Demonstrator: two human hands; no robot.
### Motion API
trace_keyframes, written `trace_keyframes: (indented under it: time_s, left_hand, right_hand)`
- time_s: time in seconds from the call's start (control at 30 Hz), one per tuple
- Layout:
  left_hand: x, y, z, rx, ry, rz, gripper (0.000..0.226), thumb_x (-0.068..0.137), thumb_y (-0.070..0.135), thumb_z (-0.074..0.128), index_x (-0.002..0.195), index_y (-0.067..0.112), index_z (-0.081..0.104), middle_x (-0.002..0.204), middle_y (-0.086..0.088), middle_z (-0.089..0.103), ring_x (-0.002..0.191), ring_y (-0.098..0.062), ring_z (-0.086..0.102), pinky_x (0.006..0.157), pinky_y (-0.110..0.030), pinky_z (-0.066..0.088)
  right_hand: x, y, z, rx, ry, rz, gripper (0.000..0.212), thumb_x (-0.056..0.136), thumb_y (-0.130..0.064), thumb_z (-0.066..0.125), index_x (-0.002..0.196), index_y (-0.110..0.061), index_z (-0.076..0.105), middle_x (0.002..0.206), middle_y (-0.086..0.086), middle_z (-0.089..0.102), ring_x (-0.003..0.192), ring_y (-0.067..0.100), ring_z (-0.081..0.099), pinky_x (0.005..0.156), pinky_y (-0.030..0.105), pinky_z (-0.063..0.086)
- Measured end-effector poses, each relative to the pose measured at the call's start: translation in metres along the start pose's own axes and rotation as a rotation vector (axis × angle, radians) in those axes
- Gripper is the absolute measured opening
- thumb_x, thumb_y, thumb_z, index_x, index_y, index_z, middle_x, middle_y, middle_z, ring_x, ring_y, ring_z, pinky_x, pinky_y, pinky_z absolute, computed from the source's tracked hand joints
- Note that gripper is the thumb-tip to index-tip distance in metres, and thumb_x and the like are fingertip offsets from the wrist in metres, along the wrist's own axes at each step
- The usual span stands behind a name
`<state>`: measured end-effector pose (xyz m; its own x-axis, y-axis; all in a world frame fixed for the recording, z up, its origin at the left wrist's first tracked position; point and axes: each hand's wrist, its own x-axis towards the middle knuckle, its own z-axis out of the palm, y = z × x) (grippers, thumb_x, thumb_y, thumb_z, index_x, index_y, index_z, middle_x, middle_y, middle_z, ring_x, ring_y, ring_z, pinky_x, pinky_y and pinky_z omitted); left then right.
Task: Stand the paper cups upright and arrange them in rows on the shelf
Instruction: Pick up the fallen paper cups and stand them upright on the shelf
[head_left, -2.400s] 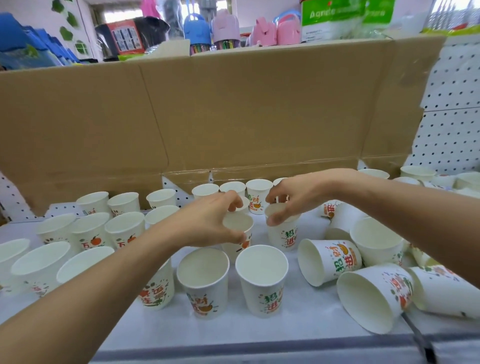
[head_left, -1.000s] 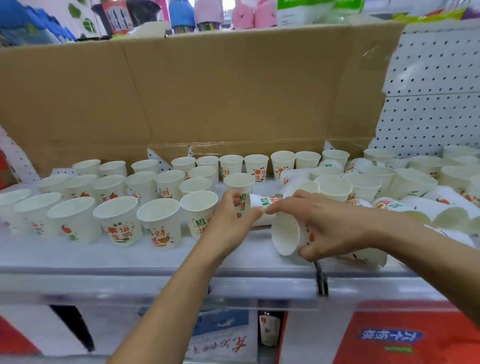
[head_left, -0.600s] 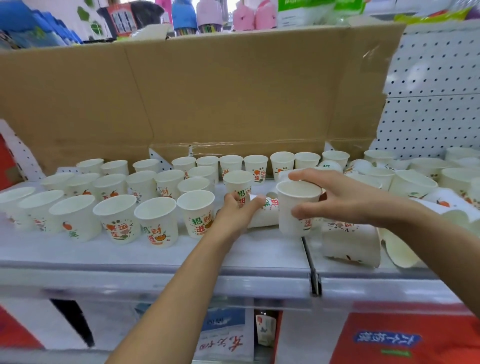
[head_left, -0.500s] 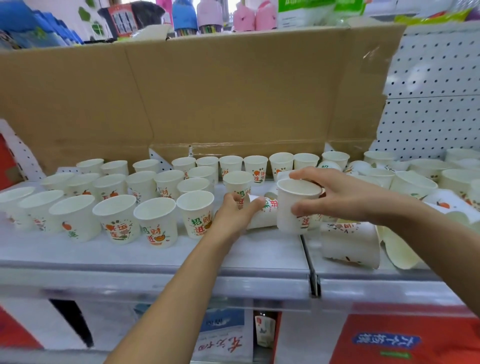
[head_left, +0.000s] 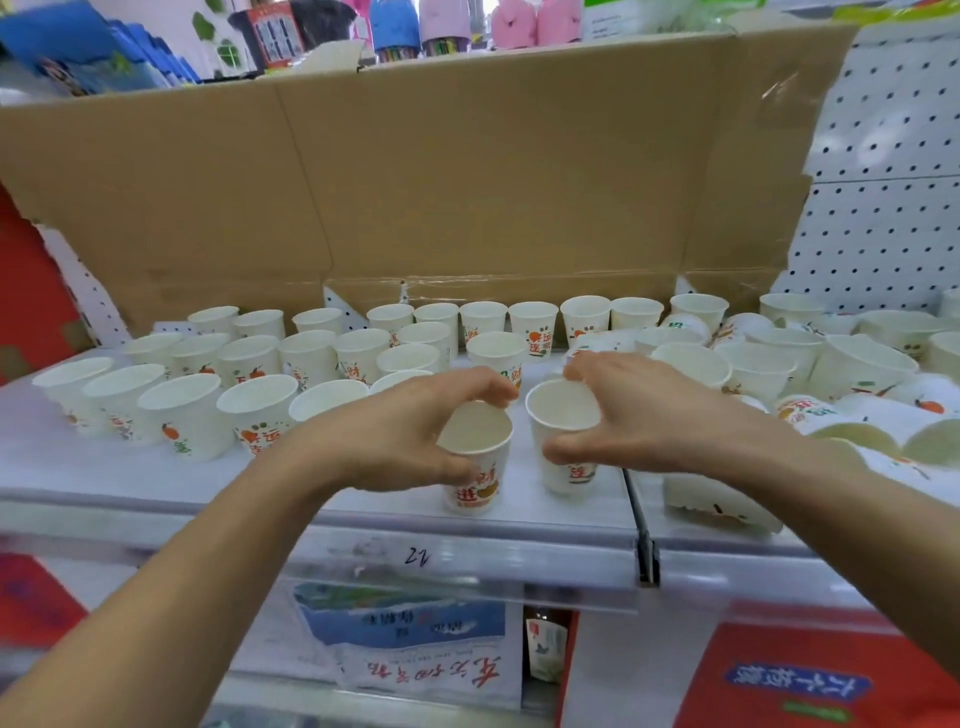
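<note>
Two hands, one upright paper cup each, at the shelf's front

The left hand (head_left: 400, 431) curls thumb and fingers round the rim of the left cup (head_left: 475, 486). The right hand (head_left: 644, 415) grips the rim of the right cup (head_left: 569, 470) just beside it. Both stand on the shelf (head_left: 571, 512). Rows of upright cups (head_left: 257, 415) stand to the left, tipped cups (head_left: 717, 499) lie to the right, and cardboard (head_left: 467, 182) is behind.
</note>
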<state>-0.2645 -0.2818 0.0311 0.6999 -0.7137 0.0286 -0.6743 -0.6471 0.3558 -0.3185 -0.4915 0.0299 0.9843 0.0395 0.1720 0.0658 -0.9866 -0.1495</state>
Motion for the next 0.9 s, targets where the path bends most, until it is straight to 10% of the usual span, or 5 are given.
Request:
trace_keyframes:
  time_s: [0.17, 0.4, 0.57, 0.9]
  left_hand:
    - [0.004, -0.004, -0.001, -0.005, -0.04, 0.012, 0.066, 0.083, 0.008, 0.063, 0.135, 0.039, 0.038, 0.137, 0.024, 0.043, 0.125, 0.001, 0.04, 0.102, -0.021, 0.037]
    - [-0.001, -0.003, -0.001, -0.023, 0.004, 0.005, 0.067, 0.082, 0.029, 0.071, 0.135, 0.046, 0.035, 0.139, 0.026, 0.041, 0.126, 0.004, 0.038, 0.105, -0.023, 0.034]
    - [-0.001, 0.001, -0.007, -0.034, 0.185, 0.006, 0.051, 0.084, 0.046, 0.066, 0.131, 0.048, 0.044, 0.134, 0.033, 0.043, 0.123, 0.009, 0.038, 0.097, -0.02, 0.035]
    - [0.097, 0.008, -0.046, 0.042, 0.148, 0.078, 0.038, 0.09, 0.035, 0.063, 0.127, 0.031, 0.055, 0.119, 0.019, 0.057, 0.111, 0.001, 0.051, 0.086, -0.019, 0.041]
  right_hand:
    - [-0.002, -0.008, 0.001, -0.142, -0.059, 0.01, 0.065, 0.069, -0.073, 0.064, 0.097, -0.015, 0.057, 0.091, -0.001, 0.059, 0.08, 0.016, 0.053, 0.066, 0.033, 0.044]
    - [0.007, 0.005, -0.021, -0.06, -0.093, -0.007, 0.082, 0.067, -0.082, 0.055, 0.114, -0.016, 0.059, 0.108, 0.002, 0.065, 0.095, 0.022, 0.06, 0.084, 0.042, 0.052]
    - [0.026, 0.036, -0.061, 0.154, 0.075, -0.071, 0.044, 0.087, -0.054, 0.059, 0.109, -0.017, 0.068, 0.099, 0.0, 0.069, 0.08, 0.013, 0.064, 0.064, 0.031, 0.052]
    - [0.085, 0.094, -0.062, -0.014, -0.14, -0.006, 0.042, 0.092, -0.034, 0.06, 0.133, -0.024, 0.054, 0.122, -0.005, 0.061, 0.107, 0.014, 0.058, 0.094, 0.033, 0.048]
